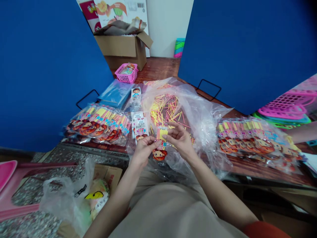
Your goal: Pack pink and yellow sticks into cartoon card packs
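Observation:
Between both hands, above the table's front edge, is a small packet [160, 154] with a red-haired cartoon face and yellow and pink sticks. My left hand [144, 148] pinches its left side, while the fingers of my right hand [180, 138] close on its upper right. Just beyond lie many loose yellow and pink sticks [163, 107] on a spread clear plastic bag [198, 105]. Printed cards [140, 125] are stacked beside my left hand, with another card pile [136, 94] behind them. Rows of filled packets lie to the left [99, 123] and right [247, 135].
Two blue panels [49, 66] [237, 49] stand behind the table. At the back are a pink basket [126, 78] and an open cardboard box [116, 46]. Another person's arm [302, 132] reaches in near stacked baskets [284, 105]. A plastic carrier bag [61, 198] sits low at left.

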A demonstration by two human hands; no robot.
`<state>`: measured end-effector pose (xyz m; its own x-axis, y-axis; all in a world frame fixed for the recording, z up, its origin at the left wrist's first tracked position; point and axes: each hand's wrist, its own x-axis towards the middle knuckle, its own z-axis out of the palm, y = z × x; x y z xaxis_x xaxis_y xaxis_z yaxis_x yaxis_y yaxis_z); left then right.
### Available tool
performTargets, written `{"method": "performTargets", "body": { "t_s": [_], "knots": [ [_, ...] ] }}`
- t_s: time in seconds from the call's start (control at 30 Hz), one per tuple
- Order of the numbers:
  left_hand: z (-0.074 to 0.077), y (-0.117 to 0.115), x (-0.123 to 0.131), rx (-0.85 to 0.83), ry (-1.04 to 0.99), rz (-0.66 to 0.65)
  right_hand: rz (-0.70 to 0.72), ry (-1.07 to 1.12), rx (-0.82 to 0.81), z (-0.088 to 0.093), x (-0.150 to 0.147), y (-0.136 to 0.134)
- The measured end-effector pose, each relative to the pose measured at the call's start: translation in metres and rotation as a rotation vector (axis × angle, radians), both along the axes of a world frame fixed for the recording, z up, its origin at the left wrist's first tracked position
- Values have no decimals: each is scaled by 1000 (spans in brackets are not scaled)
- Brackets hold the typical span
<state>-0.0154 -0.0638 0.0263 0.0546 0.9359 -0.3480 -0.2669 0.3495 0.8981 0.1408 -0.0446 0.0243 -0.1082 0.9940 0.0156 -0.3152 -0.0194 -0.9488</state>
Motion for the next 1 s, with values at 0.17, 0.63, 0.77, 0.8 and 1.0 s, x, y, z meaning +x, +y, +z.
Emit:
{"method": "performTargets", "body": {
  "t_s": [0.17,0.63,0.77,0.8,1.0],
  "knots": [
    [0,0,-2,9,7,12,-33,-8,-2,2,3,-2],
    [-1,-1,-2,16,17,-13,-69,-29,28,3,1,1],
    [-2,0,-1,10,20,-7,-68,-49,50,1,0,2],
    [-2,0,-1,8,20,-6,-71,-55,50,1,0,2],
    [-3,-1,-1,-3,30,-8,-63,-62,47,0,1,2]
  ]
}}
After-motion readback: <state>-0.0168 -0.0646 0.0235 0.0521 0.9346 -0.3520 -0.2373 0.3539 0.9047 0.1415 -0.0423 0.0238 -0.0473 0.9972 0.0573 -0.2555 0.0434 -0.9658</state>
